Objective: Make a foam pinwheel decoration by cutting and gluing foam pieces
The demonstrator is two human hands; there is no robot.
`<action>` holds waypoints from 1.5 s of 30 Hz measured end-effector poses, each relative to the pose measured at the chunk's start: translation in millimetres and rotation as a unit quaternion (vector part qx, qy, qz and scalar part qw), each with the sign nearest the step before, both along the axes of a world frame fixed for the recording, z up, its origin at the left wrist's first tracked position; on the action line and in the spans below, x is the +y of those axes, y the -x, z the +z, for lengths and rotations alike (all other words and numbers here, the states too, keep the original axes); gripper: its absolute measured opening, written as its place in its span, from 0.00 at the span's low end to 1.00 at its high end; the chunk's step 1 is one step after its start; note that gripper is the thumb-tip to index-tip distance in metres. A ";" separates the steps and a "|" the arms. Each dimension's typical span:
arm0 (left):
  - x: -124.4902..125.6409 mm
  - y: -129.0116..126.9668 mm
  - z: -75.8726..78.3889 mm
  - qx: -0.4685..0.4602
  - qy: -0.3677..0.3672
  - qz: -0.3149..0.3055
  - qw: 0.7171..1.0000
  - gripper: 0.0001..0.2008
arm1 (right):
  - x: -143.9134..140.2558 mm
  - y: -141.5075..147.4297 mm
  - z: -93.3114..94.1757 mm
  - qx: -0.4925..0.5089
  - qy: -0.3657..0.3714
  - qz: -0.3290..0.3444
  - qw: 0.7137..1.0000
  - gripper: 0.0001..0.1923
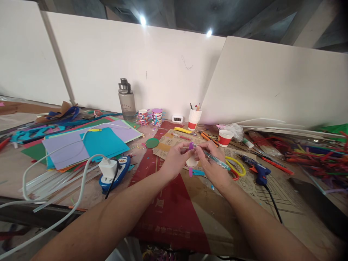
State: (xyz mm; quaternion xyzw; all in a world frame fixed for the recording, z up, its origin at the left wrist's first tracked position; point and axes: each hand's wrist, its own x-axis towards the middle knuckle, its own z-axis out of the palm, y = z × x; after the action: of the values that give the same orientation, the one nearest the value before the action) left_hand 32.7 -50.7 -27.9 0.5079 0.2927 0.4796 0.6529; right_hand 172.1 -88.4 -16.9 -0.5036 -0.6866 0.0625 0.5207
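We see our two hands together over the middle of the table (pixel 81 195), above a brown cardboard sheet (pixel 168 145) and the far end of a dark red paper (pixel 168 203). Our left hand (pixel 176 159) is curled around a small white paper cup (pixel 191 162), the fingers closed on its left side. A purple strip (pixel 191 146) lies over the top of the cup and another piece of it hangs under the cup. Our right hand (pixel 210 163) touches the cup from the right, and its fingers are also closed on a thin teal pen (pixel 217 162), which points to the right and a little toward us. We cannot tell if the tip of the pen touches the cup.

Just right of the right hand lie scissors with yellow handles (pixel 236 166), and further right a blue glue gun (pixel 258 172) with a black cord. Far behind the hands stand a red and white paper cup (pixel 225 137) and a taller stack of white cups (pixel 194 119) with pens inside. On the left of the table we see coloured paper sheets (pixel 89 143), a blue power strip (pixel 114 174) with a white charger (pixel 108 167) in it, and near the far wall a grey water bottle (pixel 126 99).
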 end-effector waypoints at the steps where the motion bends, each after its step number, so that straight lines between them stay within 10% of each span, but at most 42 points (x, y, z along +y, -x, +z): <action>1: 0.1 -0.1 0.0 0.001 -0.003 0.001 1.000 0.23 | 0.1 0.0 0.1 0.002 -0.002 0.000 1.000 0.06; 45: 7.0 3.5 2.5 0.006 0.033 0.074 0.997 0.18 | 3.7 -7.3 1.5 0.031 -0.015 0.001 0.999 0.08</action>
State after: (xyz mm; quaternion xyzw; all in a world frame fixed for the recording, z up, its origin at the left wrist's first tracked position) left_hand 29.2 -43.7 -25.4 0.4661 0.3491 0.5139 0.6299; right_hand 179.4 -84.7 -15.3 -0.4929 -0.6716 0.0677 0.5490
